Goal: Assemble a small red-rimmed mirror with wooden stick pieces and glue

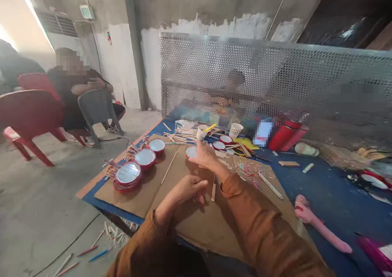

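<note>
Perforated screen [232,73] behind table [309,191] — red-rimmed disc [191,151] just past right hand [208,154]

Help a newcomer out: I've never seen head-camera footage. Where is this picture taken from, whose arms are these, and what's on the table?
This picture comes from a camera worn on a person's head, looking forward and down, so the two arms in orange-brown sleeves are that person's own. The left hand is over brown cardboard, near a wooden stick. The right hand is raised beside a small red-rimmed disc. Neither hand seems to hold anything. The blue cover on the table also carries a row of larger red-rimmed discs, loose sticks, a paper cup and a red flask. Another person sits at the left.
</note>
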`<state>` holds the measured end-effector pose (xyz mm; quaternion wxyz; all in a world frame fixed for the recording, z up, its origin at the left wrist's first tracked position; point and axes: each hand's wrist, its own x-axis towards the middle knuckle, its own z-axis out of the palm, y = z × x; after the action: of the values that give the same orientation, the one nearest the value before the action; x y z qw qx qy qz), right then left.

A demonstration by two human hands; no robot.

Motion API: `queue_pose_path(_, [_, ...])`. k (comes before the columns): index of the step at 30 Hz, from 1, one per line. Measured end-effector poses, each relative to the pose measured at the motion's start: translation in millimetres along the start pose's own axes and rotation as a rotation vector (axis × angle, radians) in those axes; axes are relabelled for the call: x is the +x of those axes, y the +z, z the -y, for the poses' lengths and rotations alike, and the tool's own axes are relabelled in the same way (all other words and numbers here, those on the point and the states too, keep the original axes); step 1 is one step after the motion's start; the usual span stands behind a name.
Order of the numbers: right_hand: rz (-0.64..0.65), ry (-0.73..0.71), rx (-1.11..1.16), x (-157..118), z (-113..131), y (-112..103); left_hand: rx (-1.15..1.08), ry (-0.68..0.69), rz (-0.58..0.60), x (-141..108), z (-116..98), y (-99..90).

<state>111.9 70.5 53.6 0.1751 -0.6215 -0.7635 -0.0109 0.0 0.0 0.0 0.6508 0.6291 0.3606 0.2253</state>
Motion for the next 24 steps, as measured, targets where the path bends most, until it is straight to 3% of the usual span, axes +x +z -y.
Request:
queue_pose_path(3, [-0.076, 0.038, 0.065, -21, -21, -24, 0.007, 0.029, -0.134, 0, 3, 5.0])
queue_pose_path(6, [-0.136, 0.048, 0.163, -57, -41, -38, -0.026, 0.148, -0.256, 1, 7, 8.6])
queue_pose_path(9, [-0.080, 0.100, 0.185, -102, -53, -39, -0.025, 0.262, -0.319, 2, 10, 10.2])
queue_pose_path(14, [0.039, 0.116, 0.319, -151, -51, -28, 0.162, 0.307, -0.236, -1, 10, 9.2])
queue_pose_path(24, [0.130, 0.200, 0.445, -161, -44, -19, 0.470, 0.325, -0.094, -7, 1, 4.1])
